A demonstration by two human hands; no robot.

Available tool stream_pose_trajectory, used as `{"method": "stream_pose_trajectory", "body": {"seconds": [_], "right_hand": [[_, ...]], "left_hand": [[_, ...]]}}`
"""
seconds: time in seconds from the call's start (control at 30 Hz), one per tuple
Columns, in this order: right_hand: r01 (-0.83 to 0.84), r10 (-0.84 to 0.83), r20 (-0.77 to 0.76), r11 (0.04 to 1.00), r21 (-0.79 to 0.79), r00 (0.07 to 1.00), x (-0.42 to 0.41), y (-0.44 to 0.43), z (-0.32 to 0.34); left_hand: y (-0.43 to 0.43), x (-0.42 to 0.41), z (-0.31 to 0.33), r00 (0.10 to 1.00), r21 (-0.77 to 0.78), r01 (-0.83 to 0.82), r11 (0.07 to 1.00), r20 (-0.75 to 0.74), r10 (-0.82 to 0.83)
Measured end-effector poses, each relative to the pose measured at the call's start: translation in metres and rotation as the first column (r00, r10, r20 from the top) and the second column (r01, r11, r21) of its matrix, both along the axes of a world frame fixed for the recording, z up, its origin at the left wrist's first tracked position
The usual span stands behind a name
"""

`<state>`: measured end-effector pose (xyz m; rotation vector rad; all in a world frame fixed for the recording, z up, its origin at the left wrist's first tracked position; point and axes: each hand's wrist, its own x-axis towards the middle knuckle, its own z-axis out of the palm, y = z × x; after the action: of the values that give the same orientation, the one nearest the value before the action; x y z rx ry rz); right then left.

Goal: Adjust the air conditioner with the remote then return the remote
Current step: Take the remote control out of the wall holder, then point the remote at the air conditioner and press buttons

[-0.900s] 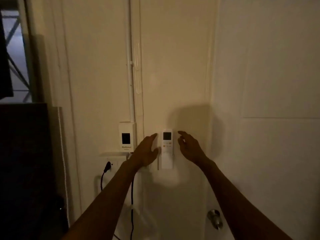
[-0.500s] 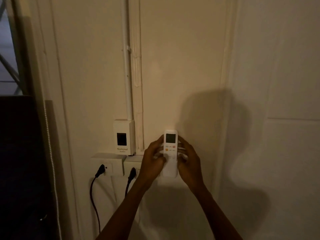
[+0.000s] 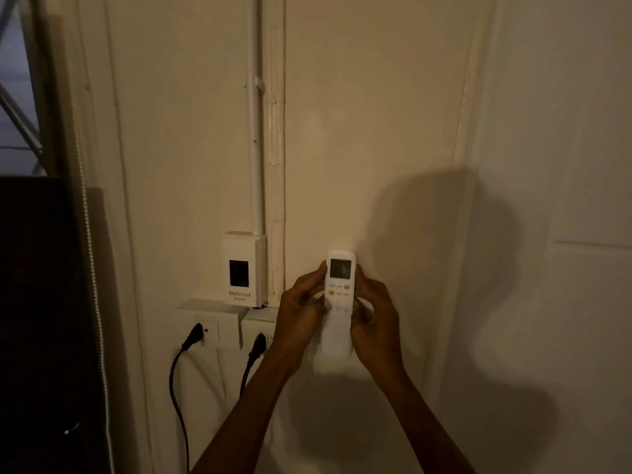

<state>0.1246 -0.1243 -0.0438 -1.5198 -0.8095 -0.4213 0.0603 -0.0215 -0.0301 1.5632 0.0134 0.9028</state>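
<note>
A white air conditioner remote (image 3: 339, 285) with a small screen and orange buttons stands upright against the cream wall, its lower end in a white wall holder (image 3: 337, 343). My left hand (image 3: 301, 316) grips the remote's left side, thumb near its buttons. On the right side my right hand (image 3: 374, 319) wraps around it. The air conditioner itself is out of view.
A white breaker box (image 3: 243, 268) sits left of the remote under a vertical conduit (image 3: 254, 148). Below it are two wall sockets (image 3: 208, 323) with black plugs (image 3: 191, 335) and hanging cords. A dark panel (image 3: 41, 319) fills the left; a white door (image 3: 564, 234) stands at the right.
Both hands, open and apart on either side of the remote before, have closed onto it. The view has come closer to the wall.
</note>
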Motion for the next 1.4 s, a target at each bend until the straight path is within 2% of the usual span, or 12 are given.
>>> {"method": "stream_pose_trajectory", "body": {"seconds": [0.23, 0.53, 0.97, 1.23, 1.4], "right_hand": [[-0.045, 0.038, 0.152, 0.998, 0.045, 0.988, -0.003, -0.002, 0.073], [-0.018, 0.029, 0.291, 0.999, -0.041, 0.956, -0.048, -0.006, 0.104], [-0.148, 0.142, 0.236, 0.989, 0.011, 0.961, -0.197, -0.027, 0.110], [-0.077, 0.082, 0.265, 0.997, -0.031, 0.961, -0.287, -0.072, 0.104], [-0.131, 0.140, 0.282, 0.990, -0.051, 0.949, -0.337, -0.116, 0.103]], "left_hand": [[0.004, -0.009, 0.074, 0.993, 0.136, -0.085, 0.987, 0.095, 0.072], [0.006, -0.069, 0.090, 0.986, 0.172, -0.106, 0.979, 0.143, 0.082], [-0.008, -0.227, 0.106, 0.988, 0.194, -0.015, 0.981, 0.156, -0.016], [-0.057, -0.316, 0.099, 0.989, 0.195, -0.060, 0.979, 0.145, 0.032], [-0.102, -0.370, 0.092, 0.985, 0.177, -0.089, 0.980, 0.159, 0.061]]}}
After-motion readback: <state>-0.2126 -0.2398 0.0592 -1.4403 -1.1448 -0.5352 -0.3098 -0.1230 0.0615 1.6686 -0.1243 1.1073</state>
